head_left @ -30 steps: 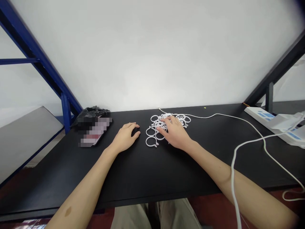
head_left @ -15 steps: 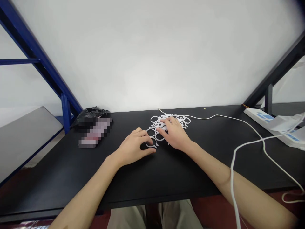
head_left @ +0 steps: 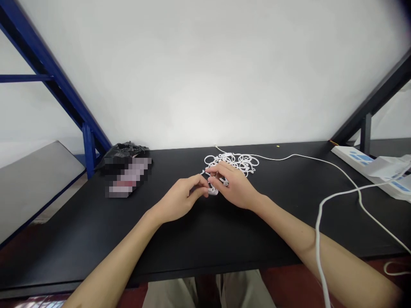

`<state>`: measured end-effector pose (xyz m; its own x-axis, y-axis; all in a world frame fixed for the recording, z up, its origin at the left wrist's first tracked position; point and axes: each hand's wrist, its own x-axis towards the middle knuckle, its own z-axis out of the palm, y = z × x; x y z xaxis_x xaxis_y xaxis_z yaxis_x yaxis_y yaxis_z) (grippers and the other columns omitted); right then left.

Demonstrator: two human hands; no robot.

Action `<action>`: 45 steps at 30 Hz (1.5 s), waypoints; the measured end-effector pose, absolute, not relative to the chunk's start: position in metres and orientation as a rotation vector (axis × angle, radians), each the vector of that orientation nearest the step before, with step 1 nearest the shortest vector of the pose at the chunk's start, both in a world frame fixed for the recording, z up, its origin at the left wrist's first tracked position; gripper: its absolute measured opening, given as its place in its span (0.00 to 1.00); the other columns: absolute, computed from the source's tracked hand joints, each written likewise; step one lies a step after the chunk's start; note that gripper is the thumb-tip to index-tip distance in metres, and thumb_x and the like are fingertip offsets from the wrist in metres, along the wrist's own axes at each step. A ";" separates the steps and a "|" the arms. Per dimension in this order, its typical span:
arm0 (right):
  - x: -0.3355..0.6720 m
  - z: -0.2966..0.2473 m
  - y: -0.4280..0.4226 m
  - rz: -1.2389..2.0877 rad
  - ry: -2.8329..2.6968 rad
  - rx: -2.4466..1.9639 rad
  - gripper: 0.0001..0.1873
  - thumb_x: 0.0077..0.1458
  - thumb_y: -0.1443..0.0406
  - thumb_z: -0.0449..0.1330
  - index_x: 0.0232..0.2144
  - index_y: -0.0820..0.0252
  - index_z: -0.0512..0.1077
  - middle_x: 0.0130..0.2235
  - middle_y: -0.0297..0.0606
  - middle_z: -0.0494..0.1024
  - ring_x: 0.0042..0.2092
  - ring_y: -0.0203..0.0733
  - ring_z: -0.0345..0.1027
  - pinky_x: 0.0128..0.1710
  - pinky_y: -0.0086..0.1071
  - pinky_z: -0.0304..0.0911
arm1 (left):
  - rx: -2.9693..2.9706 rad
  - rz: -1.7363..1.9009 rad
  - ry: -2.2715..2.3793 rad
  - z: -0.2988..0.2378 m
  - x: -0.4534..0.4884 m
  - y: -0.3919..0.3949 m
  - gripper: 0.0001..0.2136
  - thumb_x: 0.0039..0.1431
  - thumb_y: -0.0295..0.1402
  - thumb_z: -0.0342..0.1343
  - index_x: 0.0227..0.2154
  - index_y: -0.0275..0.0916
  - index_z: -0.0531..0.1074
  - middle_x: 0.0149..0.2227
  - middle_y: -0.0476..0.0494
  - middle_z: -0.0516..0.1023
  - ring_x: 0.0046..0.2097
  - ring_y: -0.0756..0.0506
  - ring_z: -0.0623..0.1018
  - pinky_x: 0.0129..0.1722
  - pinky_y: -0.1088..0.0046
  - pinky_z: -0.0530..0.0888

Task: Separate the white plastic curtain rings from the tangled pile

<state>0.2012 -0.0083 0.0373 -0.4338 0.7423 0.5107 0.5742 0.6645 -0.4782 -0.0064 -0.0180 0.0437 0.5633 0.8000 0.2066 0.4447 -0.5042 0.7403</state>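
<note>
**A:** Well, where are the two hands now?

**B:** Both are low over the black matte table point(head_left: 205, 239), near its middle. The left hand point(head_left: 183, 199) has its fingers curled in, and thumb and forefinger pinch a small white plastic ring point(head_left: 213, 191). The right hand point(head_left: 237, 188) meets it from the other side, and its fingertips are closed on the same white piece.

**A:** Is it one ring or two?

**B:** I cannot tell; the piece is too small and the fingers cover part of it.

**A:** And the other rings?

**B:** A loose heap of white plastic rings point(head_left: 239, 161) lies on the table just behind the right hand, toward the wall. The held ring is in front of this heap, between the two hands.

**A:** What else is there?

**B:** A thin white cable point(head_left: 317, 222) crosses over the right forearm. A long white power strip point(head_left: 349, 155) lies at the far right. At the far left there is a crumpled black plastic bag point(head_left: 125, 150), with a blurred object just in front of it. A blue metal frame point(head_left: 87, 145) stands beyond the table's left corner.
</note>
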 end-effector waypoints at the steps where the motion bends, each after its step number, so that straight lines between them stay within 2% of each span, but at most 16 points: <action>1: 0.200 0.038 -0.011 0.369 -2.159 -0.980 0.12 0.64 0.62 0.53 0.47 0.58 0.71 0.41 0.39 0.76 0.37 0.38 0.70 0.40 0.35 0.68 | 2.114 0.763 0.999 0.045 -0.007 -0.018 0.10 0.67 0.36 0.46 0.34 0.41 0.69 0.32 0.51 0.75 0.33 0.50 0.72 0.36 0.73 0.69; 4: 0.196 0.039 -0.018 0.510 -2.129 -0.941 0.12 0.65 0.62 0.52 0.47 0.57 0.71 0.37 0.36 0.77 0.32 0.34 0.69 0.35 0.32 0.68 | 2.037 0.867 1.091 0.048 -0.008 -0.016 0.11 0.67 0.39 0.46 0.33 0.40 0.69 0.26 0.53 0.71 0.28 0.51 0.69 0.30 0.75 0.66; 7: 0.194 0.038 -0.020 0.543 -2.125 -0.932 0.13 0.60 0.62 0.58 0.47 0.56 0.71 0.37 0.34 0.76 0.31 0.33 0.69 0.34 0.31 0.68 | 2.001 0.888 1.149 0.047 -0.008 -0.013 0.12 0.66 0.41 0.47 0.35 0.41 0.70 0.23 0.55 0.68 0.25 0.52 0.66 0.27 0.76 0.63; 12: 0.194 0.038 -0.020 0.536 -2.125 -0.883 0.12 0.57 0.65 0.59 0.45 0.57 0.71 0.41 0.36 0.76 0.31 0.32 0.70 0.35 0.30 0.69 | 1.919 0.887 1.117 0.044 -0.008 -0.011 0.11 0.66 0.41 0.47 0.35 0.41 0.69 0.23 0.55 0.67 0.26 0.52 0.67 0.28 0.76 0.64; 16: 0.193 0.037 -0.020 0.482 -2.124 -0.877 0.10 0.59 0.67 0.57 0.44 0.57 0.72 0.40 0.35 0.77 0.30 0.31 0.70 0.34 0.30 0.68 | 1.832 0.876 1.091 0.042 -0.009 -0.009 0.11 0.66 0.42 0.47 0.36 0.41 0.67 0.23 0.56 0.66 0.26 0.52 0.66 0.29 0.76 0.66; 20: 0.192 0.034 -0.018 0.432 -2.086 -0.919 0.09 0.60 0.66 0.57 0.43 0.56 0.72 0.39 0.34 0.78 0.29 0.31 0.68 0.33 0.29 0.68 | 1.918 0.873 1.185 0.040 -0.009 -0.009 0.13 0.65 0.45 0.48 0.40 0.42 0.68 0.28 0.53 0.71 0.30 0.50 0.70 0.32 0.73 0.69; 23: 0.193 0.032 -0.016 0.392 -2.051 -0.961 0.09 0.60 0.65 0.57 0.43 0.55 0.72 0.39 0.34 0.78 0.29 0.31 0.68 0.33 0.29 0.68 | 2.167 0.889 1.234 0.037 -0.009 -0.011 0.17 0.61 0.46 0.53 0.49 0.44 0.67 0.42 0.46 0.75 0.41 0.45 0.73 0.41 0.67 0.71; 26: 0.194 0.032 -0.014 0.381 -2.024 -0.988 0.09 0.60 0.65 0.57 0.43 0.56 0.72 0.40 0.34 0.79 0.29 0.32 0.68 0.33 0.30 0.68 | 2.365 0.861 1.165 0.033 -0.009 -0.011 0.23 0.59 0.43 0.57 0.55 0.44 0.64 0.52 0.42 0.71 0.51 0.42 0.72 0.48 0.64 0.71; 31: 0.195 0.031 -0.013 0.401 -2.036 -0.995 0.07 0.60 0.66 0.57 0.41 0.57 0.72 0.40 0.35 0.79 0.29 0.32 0.68 0.32 0.31 0.68 | 2.398 0.852 1.218 0.030 -0.011 -0.007 0.18 0.61 0.40 0.55 0.53 0.45 0.66 0.48 0.43 0.73 0.49 0.42 0.73 0.46 0.64 0.72; 45: 0.196 0.037 -0.012 0.412 -2.073 -1.000 0.04 0.59 0.67 0.58 0.35 0.56 0.73 0.34 0.32 0.78 0.26 0.31 0.64 0.30 0.28 0.64 | 2.429 0.880 1.216 0.032 -0.012 -0.007 0.18 0.60 0.40 0.56 0.52 0.46 0.69 0.45 0.45 0.75 0.46 0.43 0.73 0.45 0.66 0.72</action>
